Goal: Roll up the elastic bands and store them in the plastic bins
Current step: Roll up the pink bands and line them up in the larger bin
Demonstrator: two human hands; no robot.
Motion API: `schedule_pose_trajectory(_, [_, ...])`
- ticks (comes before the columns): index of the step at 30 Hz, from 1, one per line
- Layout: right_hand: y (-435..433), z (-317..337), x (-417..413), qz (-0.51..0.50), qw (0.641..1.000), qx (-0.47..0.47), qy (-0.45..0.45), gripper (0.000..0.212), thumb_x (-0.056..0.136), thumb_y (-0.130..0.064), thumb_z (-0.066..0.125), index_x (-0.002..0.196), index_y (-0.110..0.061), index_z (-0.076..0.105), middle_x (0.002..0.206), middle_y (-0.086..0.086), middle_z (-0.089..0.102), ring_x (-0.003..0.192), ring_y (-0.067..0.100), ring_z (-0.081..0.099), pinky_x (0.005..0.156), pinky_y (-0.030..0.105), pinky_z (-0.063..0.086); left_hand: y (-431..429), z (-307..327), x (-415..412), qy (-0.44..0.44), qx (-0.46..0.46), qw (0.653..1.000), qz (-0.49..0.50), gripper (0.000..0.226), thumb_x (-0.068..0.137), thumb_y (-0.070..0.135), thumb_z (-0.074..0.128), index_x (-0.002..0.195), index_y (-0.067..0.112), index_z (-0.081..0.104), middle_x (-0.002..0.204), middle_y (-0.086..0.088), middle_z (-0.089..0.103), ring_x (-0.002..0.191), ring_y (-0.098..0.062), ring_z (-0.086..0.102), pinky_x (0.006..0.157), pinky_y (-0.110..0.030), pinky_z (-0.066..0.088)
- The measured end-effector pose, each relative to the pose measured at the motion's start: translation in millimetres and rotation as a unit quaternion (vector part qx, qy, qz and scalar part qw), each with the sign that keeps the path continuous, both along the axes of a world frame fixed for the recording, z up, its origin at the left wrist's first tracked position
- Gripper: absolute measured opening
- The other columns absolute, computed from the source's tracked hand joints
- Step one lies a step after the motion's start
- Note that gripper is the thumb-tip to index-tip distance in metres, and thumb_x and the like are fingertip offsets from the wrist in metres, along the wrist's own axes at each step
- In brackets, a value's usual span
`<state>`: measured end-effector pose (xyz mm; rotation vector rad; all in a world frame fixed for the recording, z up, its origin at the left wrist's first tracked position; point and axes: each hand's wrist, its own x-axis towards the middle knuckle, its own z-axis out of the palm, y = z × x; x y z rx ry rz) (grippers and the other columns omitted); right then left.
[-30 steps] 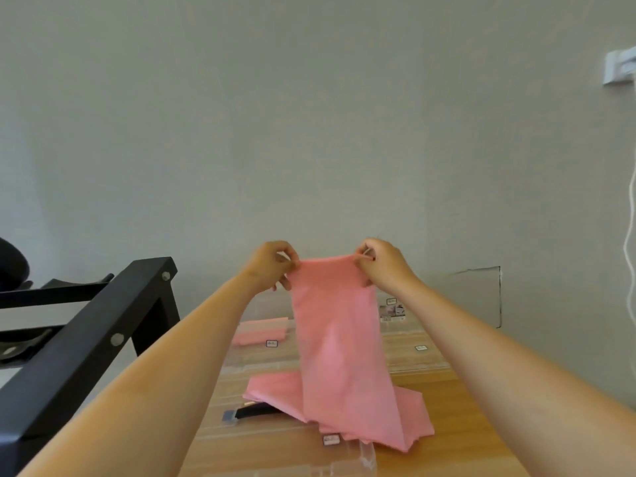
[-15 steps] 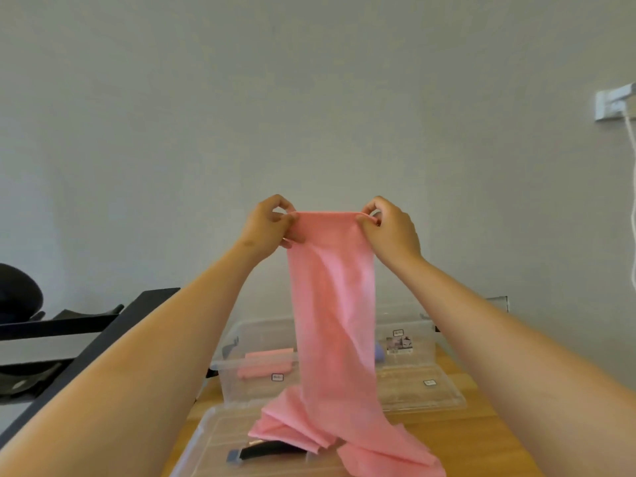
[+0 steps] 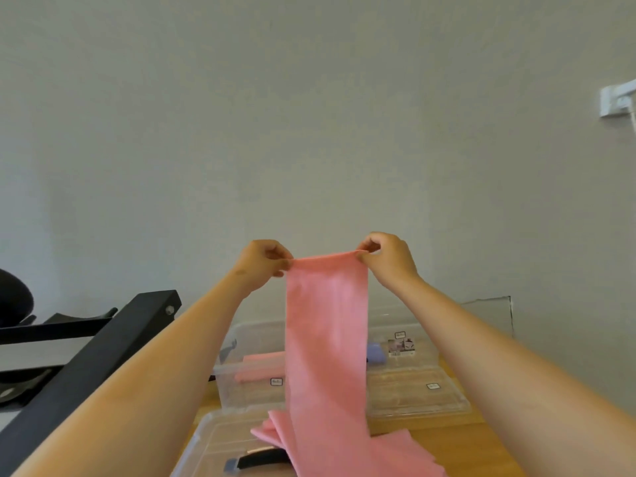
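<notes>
A long pink elastic band (image 3: 325,342) hangs flat in front of me, its lower end piled on the wooden table. My left hand (image 3: 263,261) pinches its top left corner and my right hand (image 3: 387,256) pinches its top right corner, both raised. Behind the band stands a clear plastic bin (image 3: 241,376) with a rolled pink band (image 3: 261,368) inside. A second clear bin (image 3: 409,346) to its right holds a small purple item (image 3: 375,352). A flat clear lid (image 3: 213,442) lies near me with a black strap piece (image 3: 258,459) under it.
A black metal frame (image 3: 103,349) runs along the left of the table, with a black seat-like shape (image 3: 13,297) beyond it. A clear lid (image 3: 423,394) lies in front of the right bin. A plain wall is close behind, with a white socket (image 3: 616,101) upper right.
Both hands stayed pinched on the band's top edge; they rose from one second ago, then dropped slightly. More of the band now hangs free and the bins have come into view.
</notes>
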<state>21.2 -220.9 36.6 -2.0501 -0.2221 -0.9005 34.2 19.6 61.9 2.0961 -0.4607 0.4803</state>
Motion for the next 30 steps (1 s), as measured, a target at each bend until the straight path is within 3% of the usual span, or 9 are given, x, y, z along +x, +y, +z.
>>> schedule_pose_trajectory(3, [-6,-10,0,0.078,0.992,0.016,0.102,0.009,0.083,-0.008,0.066,0.079,-0.015,0.068,0.082,-0.004,0.067,0.084,0.013,0.061,0.071,0.024,0.047,9,-12,-4,0.037,0.046,0.998,-0.010,0.013,0.085,0.000,0.067,0.079,0.011,0.069,0.075,-0.003,0.066,0.068,-0.012,0.056,0.051,-0.016,0.043])
schedule_pose_trajectory(6, [-14,-38,-7,0.181,0.949,-0.028,0.258,0.015,0.085,-0.002,0.065,0.077,-0.014,0.066,0.077,-0.004,0.064,0.075,0.006,0.058,0.069,0.018,0.045,18,-39,-10,0.109,0.130,0.985,-0.035,0.013,0.086,0.002,0.067,0.080,0.014,0.072,0.078,0.001,0.067,0.068,-0.009,0.054,0.052,-0.017,0.039])
schedule_pose_trajectory(11, [-23,-104,-19,0.307,0.774,-0.152,0.533,0.011,0.087,0.000,0.067,0.085,-0.011,0.067,0.083,0.002,0.069,0.078,0.013,0.067,0.093,0.034,0.053,28,-116,-22,0.399,0.254,0.868,-0.152,0.020,0.090,0.002,0.062,0.083,0.018,0.074,0.088,0.005,0.073,0.081,-0.011,0.063,0.066,-0.020,0.049])
schedule_pose_trajectory(13, [-22,-117,-20,0.318,0.723,-0.192,0.583,0.008,0.089,-0.007,0.066,0.097,-0.010,0.068,0.098,0.005,0.073,0.088,0.016,0.071,0.091,0.031,0.053,29,-137,-24,0.429,0.268,0.849,-0.153,0.017,0.092,0.006,0.061,0.092,0.016,0.073,0.096,0.004,0.074,0.086,-0.012,0.066,0.068,-0.020,0.049])
schedule_pose_trajectory(17, [-19,-135,-7,0.220,0.824,-0.183,0.488,0.013,0.091,-0.009,0.063,0.101,-0.013,0.069,0.111,0.008,0.071,0.095,0.016,0.070,0.077,0.019,0.052,28,-151,-17,0.352,0.245,0.900,-0.084,0.023,0.092,0.008,0.057,0.091,0.023,0.075,0.098,0.009,0.074,0.087,-0.009,0.067,0.064,-0.019,0.047])
schedule_pose_trajectory(20, [-13,-157,6,0.154,0.890,-0.147,0.403,0.017,0.089,-0.007,0.062,0.103,-0.011,0.072,0.106,0.002,0.073,0.094,0.013,0.069,0.078,0.024,0.051,19,-169,-6,0.318,0.244,0.915,-0.055,0.024,0.090,0.006,0.058,0.087,0.024,0.074,0.098,0.008,0.073,0.086,-0.008,0.065,0.061,-0.018,0.047])
schedule_pose_trajectory(24, [-2,-198,22,0.105,0.913,-0.154,0.362,0.021,0.084,-0.010,0.072,0.104,-0.011,0.074,0.109,0.002,0.071,0.097,0.010,0.063,0.083,0.021,0.045,6,-212,11,0.273,0.248,0.929,-0.007,0.013,0.085,0.015,0.071,0.097,0.018,0.074,0.099,0.007,0.067,0.097,-0.010,0.059,0.092,-0.021,0.044])
schedule_pose_trajectory(27, [2,-229,35,0.093,0.911,-0.155,0.371,0.031,0.086,-0.018,0.070,0.117,-0.015,0.068,0.123,0.000,0.064,0.112,0.015,0.059,0.081,0.022,0.045,2,-244,21,0.253,0.213,0.943,0.015,0.028,0.083,0.021,0.075,0.110,0.017,0.070,0.106,0.007,0.061,0.101,-0.009,0.054,0.091,-0.020,0.038])
schedule_pose_trajectory(30, [5,-253,44,0.074,0.915,-0.169,0.360,0.039,0.090,-0.021,0.064,0.128,-0.014,0.062,0.134,0.003,0.059,0.121,0.017,0.056,0.096,0.024,0.043,1,-265,29,0.219,0.182,0.958,0.029,0.027,0.085,0.017,0.072,0.111,0.015,0.070,0.107,0.005,0.061,0.101,-0.010,0.055,0.088,-0.018,0.038])
